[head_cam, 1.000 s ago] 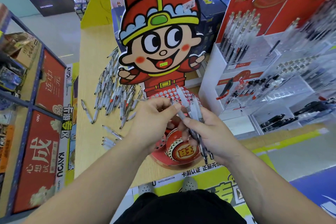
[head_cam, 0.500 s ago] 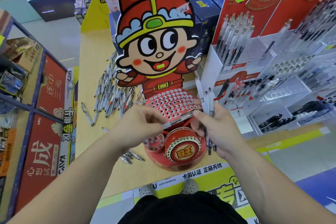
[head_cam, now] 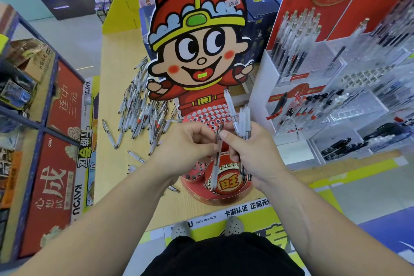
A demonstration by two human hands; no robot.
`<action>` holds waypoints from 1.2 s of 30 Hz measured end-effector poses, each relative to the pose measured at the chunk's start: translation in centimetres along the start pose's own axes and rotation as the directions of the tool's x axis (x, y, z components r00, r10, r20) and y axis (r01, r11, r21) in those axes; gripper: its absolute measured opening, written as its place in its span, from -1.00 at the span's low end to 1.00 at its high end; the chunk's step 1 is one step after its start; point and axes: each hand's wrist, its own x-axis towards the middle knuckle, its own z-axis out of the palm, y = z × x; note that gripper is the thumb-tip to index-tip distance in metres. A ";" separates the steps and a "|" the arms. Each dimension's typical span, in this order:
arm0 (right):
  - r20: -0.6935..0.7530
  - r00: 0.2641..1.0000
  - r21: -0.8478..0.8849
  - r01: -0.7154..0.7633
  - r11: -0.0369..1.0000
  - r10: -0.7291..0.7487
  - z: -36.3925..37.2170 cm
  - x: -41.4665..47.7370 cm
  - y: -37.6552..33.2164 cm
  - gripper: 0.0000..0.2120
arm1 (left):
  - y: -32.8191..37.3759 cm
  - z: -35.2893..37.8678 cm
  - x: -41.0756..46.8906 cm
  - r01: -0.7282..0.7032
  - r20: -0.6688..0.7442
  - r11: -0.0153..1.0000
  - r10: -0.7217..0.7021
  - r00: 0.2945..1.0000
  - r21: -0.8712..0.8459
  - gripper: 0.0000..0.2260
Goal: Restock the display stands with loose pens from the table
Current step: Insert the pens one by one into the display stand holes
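Left hand (head_cam: 187, 149) pinches one clear pen (head_cam: 215, 163), which hangs nearly upright, tip down, in front of the red drum (head_cam: 227, 186) at the foot of the cartoon display stand (head_cam: 197, 56). Right hand (head_cam: 254, 157), its thumb just beside that pen's upper end, grips a bundle of pens (head_cam: 241, 119) whose tops fan upward. Just behind the hands rises the stand's perforated red tier (head_cam: 208, 116). Loose pens (head_cam: 143, 110) lie scattered on the wooden counter (head_cam: 118, 69) to the left. An acrylic rack (head_cam: 313, 101) holding pens stands to the right.

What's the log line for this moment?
left hand: pinches single pen | right hand: grips pen bundle | red cartoon pen stand: under hands
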 end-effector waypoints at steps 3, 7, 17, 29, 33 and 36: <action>-0.004 1.000 -0.047 0.028 0.998 -0.028 0.6 -0.1 0.4 -0.88 | -0.3 0.0 0.1 -0.017 -0.032 0.998 0.015 0.999 -0.067 -0.65; -0.009 0.998 -0.036 0.064 0.997 -0.064 0.9 -0.2 0.5 -0.85 | -0.4 0.0 -0.1 -0.073 -0.015 0.996 0.072 0.997 -0.056 -0.74; -0.016 0.999 -0.002 -0.041 0.999 0.041 0.0 0.3 1.0 -0.88 | -1.1 -2.2 0.1 -0.089 -0.189 0.987 0.114 0.975 0.134 -0.91; -0.048 0.995 -0.020 -0.090 0.996 0.089 -2.0 0.2 3.0 -0.91 | -3.9 -3.4 0.8 -0.113 -0.205 0.821 0.269 0.941 0.560 -0.88; -0.041 0.993 -0.034 -0.113 0.993 0.111 -2.1 0.2 3.3 -0.90 | -4.5 -3.1 1.0 -0.150 -0.186 0.767 0.332 0.925 0.624 -0.85; -0.046 0.991 -0.050 -0.125 0.991 0.123 -2.4 0.0 3.6 -0.90 | -4.4 -3.0 1.2 -0.146 -0.193 0.776 0.326 0.925 0.613 -0.85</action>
